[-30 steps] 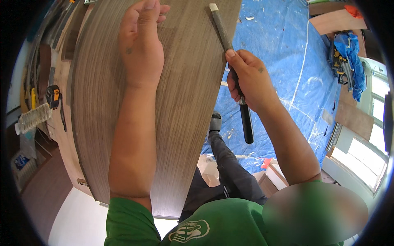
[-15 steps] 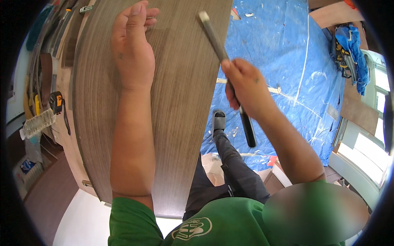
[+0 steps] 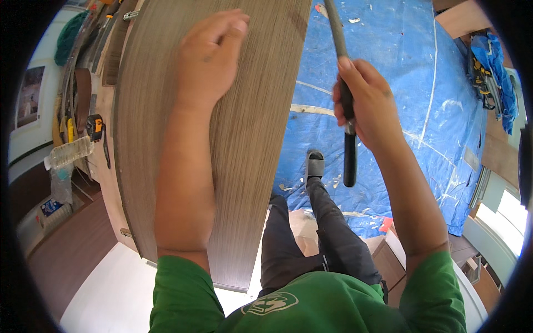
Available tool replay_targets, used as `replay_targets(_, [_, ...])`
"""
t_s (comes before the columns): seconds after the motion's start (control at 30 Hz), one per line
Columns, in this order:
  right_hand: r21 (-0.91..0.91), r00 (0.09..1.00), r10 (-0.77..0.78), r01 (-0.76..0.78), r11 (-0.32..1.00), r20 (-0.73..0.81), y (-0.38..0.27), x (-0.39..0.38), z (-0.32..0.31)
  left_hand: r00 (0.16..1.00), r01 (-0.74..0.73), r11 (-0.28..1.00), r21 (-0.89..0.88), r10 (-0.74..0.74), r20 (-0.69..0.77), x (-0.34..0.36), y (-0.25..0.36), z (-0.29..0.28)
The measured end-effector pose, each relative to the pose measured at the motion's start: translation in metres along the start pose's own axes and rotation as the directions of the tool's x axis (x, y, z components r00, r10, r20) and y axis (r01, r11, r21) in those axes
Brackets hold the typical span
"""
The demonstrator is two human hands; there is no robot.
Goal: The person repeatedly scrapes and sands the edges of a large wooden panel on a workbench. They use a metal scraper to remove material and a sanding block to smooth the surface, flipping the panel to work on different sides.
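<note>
Swung toward upright since half a second ago, the rod [image 3: 337,33] now runs off the upper edge of the frame over the blue sheet [image 3: 383,44], where I earlier saw its pale tip above the wooden board [image 3: 250,111]. The right hand [image 3: 369,100] has shifted rightward with it, and the left hand [image 3: 211,55] has rolled over somewhat, its fingers turned toward the upper middle.

From my end I can make out the right fingers wrapped around the rod, right of centre in the upper half, with the thumb laid along its upper side. Below that fist, the tool's black handle [image 3: 350,161] hangs down over the sheet.

The left hand is over the board in the upper left of the frame — its fingers bent, the thumb close beside them. They are blurred and partly hidden, so I cannot tell whether they close on anything, nor whether the hand touches the wood.

At the left I see a black and orange tape measure [image 3: 95,127] just beside the board, and near it a clear plastic bottle [image 3: 69,154] lying on its side. Below centre, a grey sandal [image 3: 315,166] is on the blue sheet, and a green shirt [image 3: 316,302] fills the lower edge.
</note>
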State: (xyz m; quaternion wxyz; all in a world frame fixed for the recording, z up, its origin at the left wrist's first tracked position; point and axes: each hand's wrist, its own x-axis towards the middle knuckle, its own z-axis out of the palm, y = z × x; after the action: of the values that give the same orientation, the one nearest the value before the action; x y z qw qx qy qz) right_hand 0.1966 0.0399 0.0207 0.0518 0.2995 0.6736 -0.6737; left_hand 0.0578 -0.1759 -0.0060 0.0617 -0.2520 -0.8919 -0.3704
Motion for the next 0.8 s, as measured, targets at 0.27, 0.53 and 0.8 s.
replay_targets(0.27, [-0.047,0.98,0.198,-0.198,0.979,0.0,0.06,-0.066,-0.054,0.87,-0.369,0.857,0.36,0.182,0.459,-0.091,0.065,0.01])
replay_targets(0.53, [-0.252,0.957,-0.176,0.232,0.939,0.229,0.047,-0.082,-0.012,0.807,-0.315,0.926,-0.209,0.377,0.454,-0.13,0.079,-0.031])
replay_targets(0.8, [-0.519,0.894,-0.292,0.437,0.735,0.339,0.063,-0.115,0.01,0.964,-0.248,0.828,0.503,0.263,0.042,-0.075,-0.071,-0.108])
